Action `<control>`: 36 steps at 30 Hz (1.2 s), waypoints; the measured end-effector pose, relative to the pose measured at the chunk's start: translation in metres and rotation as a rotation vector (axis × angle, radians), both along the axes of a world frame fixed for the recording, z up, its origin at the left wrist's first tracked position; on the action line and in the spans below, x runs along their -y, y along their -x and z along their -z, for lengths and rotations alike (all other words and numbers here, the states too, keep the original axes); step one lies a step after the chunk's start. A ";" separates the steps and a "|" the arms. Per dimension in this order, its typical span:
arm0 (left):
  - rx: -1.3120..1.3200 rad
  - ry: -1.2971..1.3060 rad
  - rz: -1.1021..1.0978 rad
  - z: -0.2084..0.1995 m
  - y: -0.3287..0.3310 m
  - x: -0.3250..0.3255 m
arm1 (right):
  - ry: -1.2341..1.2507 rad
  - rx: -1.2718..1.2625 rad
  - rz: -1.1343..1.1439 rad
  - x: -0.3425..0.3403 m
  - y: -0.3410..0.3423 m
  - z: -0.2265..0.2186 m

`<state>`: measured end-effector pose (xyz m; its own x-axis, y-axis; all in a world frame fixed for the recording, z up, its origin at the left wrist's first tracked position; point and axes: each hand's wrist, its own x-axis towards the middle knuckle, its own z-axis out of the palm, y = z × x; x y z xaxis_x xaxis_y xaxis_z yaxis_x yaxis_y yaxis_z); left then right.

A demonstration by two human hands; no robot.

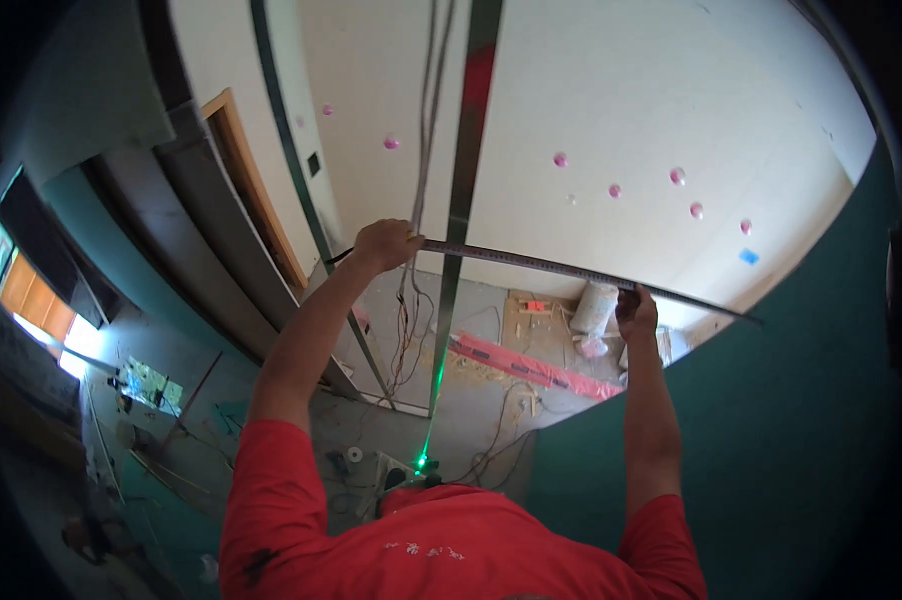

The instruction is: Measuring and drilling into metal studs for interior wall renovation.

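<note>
A long dark measuring tape (pixel 531 262) with fine tick marks runs nearly level across the view, sloping down a little to the right. Around its left part my left hand (pixel 383 245) is closed, beside hanging grey cables (pixel 426 130). My right hand (pixel 636 312) pinches the tape from below, farther right, and the blade sticks out past it. Between my hands the tape crosses a dark upright metal stud (pixel 463 180). A green laser line lights the stud's lower part. No tape case can be made out.
A laser level (pixel 423 466) glows green on the floor close to me. Beyond the frame lie a pink wrapped bundle (pixel 531 365) and a whitish sack (pixel 596 308). A green board (pixel 731 440) stands at right. Tools and cords litter the left floor.
</note>
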<state>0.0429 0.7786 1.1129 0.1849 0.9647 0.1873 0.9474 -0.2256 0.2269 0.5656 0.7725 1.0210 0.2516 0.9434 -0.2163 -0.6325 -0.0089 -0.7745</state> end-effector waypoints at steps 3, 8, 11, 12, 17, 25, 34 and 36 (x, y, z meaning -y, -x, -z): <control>0.032 -0.072 0.069 0.044 0.013 0.029 | -0.108 -0.126 0.060 0.024 -0.006 0.006; 0.138 0.245 0.079 0.134 0.003 0.124 | -0.225 0.171 0.189 0.096 -0.025 -0.002; 0.317 0.468 0.087 0.196 -0.039 0.187 | -0.039 0.408 0.147 0.152 0.007 0.048; 0.328 0.544 0.054 0.217 -0.060 0.211 | -0.078 0.606 0.067 0.175 0.020 0.083; 0.342 0.858 -0.184 0.282 -0.092 0.358 | 0.392 0.538 -0.836 0.255 0.111 0.226; 1.147 0.635 -1.239 0.164 -0.131 0.530 | -0.116 1.186 -1.147 0.362 0.198 0.302; 1.411 0.389 -1.356 0.223 -0.185 0.557 | -0.854 1.394 -1.120 0.372 0.202 0.329; 1.307 0.528 -1.445 0.254 -0.195 0.547 | -0.848 1.492 -1.124 0.369 0.200 0.322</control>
